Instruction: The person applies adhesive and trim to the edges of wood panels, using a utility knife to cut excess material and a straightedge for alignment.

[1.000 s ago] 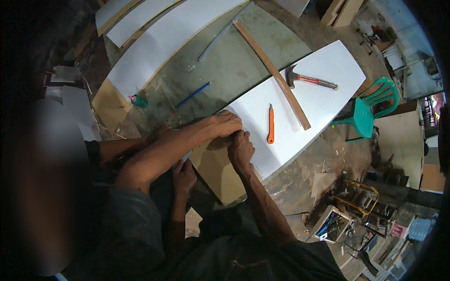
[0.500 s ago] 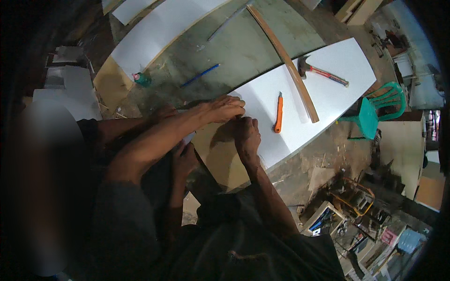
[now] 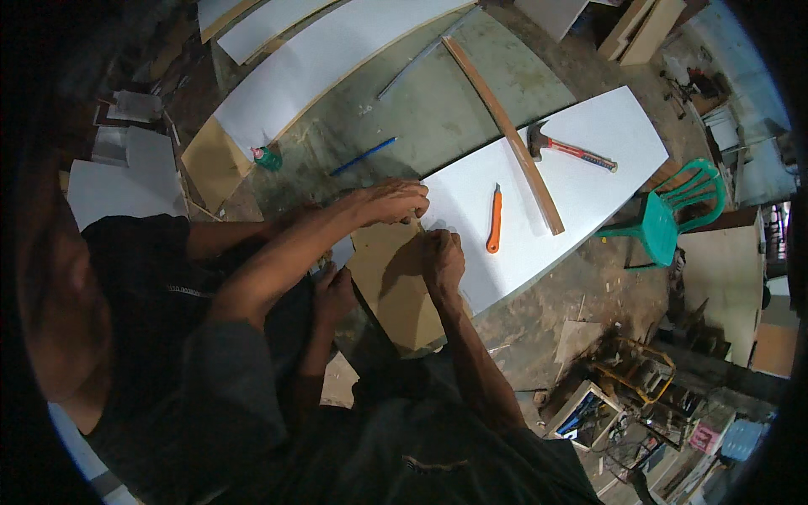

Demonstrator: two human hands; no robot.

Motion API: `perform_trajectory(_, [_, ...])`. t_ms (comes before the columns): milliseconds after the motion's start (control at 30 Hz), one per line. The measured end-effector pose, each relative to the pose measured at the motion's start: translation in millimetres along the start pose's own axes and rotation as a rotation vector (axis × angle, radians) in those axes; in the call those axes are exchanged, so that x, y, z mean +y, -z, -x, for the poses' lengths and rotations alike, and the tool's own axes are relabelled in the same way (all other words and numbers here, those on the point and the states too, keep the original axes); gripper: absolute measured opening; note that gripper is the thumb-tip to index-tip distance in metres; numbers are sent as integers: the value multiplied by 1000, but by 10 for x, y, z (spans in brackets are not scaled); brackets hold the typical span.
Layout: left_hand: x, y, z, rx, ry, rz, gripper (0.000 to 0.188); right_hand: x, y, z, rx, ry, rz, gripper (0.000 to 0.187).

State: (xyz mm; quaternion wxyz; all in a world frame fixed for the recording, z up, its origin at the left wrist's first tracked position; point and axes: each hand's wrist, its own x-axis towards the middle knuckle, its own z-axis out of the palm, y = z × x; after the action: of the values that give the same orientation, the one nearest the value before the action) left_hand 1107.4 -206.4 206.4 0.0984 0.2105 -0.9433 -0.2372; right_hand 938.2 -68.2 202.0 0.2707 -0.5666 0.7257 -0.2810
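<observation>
So the floor (image 3: 608,284) is grubby brown with scraps (image 3: 581,338) lying around, there's a green plastic chair (image 3: 659,231) off right near a big pale panel (image 3: 715,273), some boards (image 3: 655,32) toward the back, a bluish wall (image 3: 752,80), and kinda dim, patchy light.

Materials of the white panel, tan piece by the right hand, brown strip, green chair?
White panel: likely laminate-faced board, judging by its smooth, even white face; core unclear.
Tan piece: perhaps fibreboard or thick card, matte and plain tan.
Brown strip: probably wood, straight-edged and brown; finish unclear.
Green chair: likely moulded plastic, evenly coloured with slatted back.
</observation>
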Motion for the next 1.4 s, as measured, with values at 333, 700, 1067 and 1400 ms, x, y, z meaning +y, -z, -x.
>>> perform_trajectory(333, [-31,-48,-235,-211,176,-57,23,-60,161,8,-75,119,116,21])
perform_trajectory(700, [20,32,-286,-238,194,-13,20,-2,131,-15,-2,155,9,21])
perform_trajectory(1067, [-8,-114,-157,-151,181,-22,22,-271,144,-126,-211,-3,202,27])
perform_trajectory(1400, [-112,-298,-185,-43,168,-3,15,-211,33,-95,-196,203,426,20])
